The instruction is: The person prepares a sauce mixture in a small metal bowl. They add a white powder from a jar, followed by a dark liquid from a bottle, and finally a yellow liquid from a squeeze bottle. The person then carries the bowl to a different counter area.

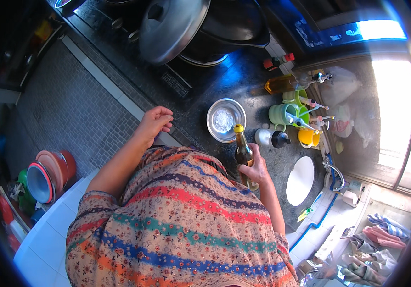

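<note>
My right hand (255,165) grips a dark glass bottle (242,145) with a yellow cap, held upright close to my body at the counter's edge. Just beyond the bottle's top, on the dark stone counter (198,118), stands a round metal bowl (210,125) with a white, grainy substance (223,120) in it. My left hand (158,123) hangs in the air left of the bowl, fingers loosely curled, with nothing seen in it. A jar with a black lid (268,138) lies or stands right of the bottle; its exact pose is unclear.
A large dark pot (227,21) with a metal lid (176,28) tilted against it occupies the stove. Cups with toothbrushes (283,114), an oil bottle (280,84) and a white oval plate or board (300,181) line the right side. Buckets (40,183) stand on the floor at left.
</note>
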A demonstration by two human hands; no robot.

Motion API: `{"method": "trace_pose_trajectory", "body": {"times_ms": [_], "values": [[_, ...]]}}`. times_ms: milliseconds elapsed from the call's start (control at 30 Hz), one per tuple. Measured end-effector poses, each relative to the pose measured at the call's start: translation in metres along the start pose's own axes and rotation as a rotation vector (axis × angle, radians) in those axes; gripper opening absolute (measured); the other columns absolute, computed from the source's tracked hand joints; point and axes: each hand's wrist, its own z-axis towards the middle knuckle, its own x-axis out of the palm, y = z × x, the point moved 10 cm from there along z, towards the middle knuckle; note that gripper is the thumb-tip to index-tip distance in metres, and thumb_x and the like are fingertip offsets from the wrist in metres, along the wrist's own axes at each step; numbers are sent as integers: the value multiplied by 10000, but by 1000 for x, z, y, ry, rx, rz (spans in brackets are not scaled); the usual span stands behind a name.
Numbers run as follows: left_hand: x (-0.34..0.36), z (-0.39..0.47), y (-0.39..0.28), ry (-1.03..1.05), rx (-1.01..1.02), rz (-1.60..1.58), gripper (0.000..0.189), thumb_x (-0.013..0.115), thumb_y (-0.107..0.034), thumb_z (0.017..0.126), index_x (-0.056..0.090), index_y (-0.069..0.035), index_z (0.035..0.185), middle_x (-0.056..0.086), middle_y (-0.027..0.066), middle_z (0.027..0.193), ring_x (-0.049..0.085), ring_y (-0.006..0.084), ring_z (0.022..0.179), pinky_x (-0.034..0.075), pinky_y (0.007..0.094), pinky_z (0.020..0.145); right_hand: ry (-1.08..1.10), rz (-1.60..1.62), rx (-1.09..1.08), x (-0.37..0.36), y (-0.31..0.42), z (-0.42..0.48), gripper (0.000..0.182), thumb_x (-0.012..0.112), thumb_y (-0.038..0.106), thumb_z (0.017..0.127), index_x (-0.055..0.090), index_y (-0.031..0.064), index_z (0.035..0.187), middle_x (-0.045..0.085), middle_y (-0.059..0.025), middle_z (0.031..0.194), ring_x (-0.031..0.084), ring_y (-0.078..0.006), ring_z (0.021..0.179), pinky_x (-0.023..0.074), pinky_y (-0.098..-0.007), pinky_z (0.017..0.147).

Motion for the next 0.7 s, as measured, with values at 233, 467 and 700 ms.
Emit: {"method": "trace_pose_trajectory", "body": {"times_ms": [233, 467, 700], "values": [[-3, 1, 8, -20, -10, -20, 160, 620, -117, 921, 612, -34, 1058, 633, 62, 940, 610, 133, 785, 514, 251, 663, 42, -76, 43, -1, 6, 5, 793, 742, 225, 603, 404, 112, 1312, 627, -212, 1122, 613, -376, 1058, 464, -414, 942], [-8, -1, 7, -35, -4, -40, 161, 616, -119, 924, 609, -30, 1057, 627, 66, 932, 606, 132, 779, 513, 250, 663, 51, -107, 17, 2, 5, 9, 799, 746, 228, 602, 411, 100, 1315, 621, -218, 1151, 606, -381, 1086, 463, -421, 952], [-7, -3, 6, -42, 1, -30, 160, 606, -123, 928, 608, -25, 1055, 623, 70, 941, 606, 131, 782, 513, 249, 663, 12, -104, -31, 0, 6, 15, 770, 740, 231, 609, 426, 103, 1300, 612, -226, 1171, 594, -395, 1099, 465, -429, 938]]}}
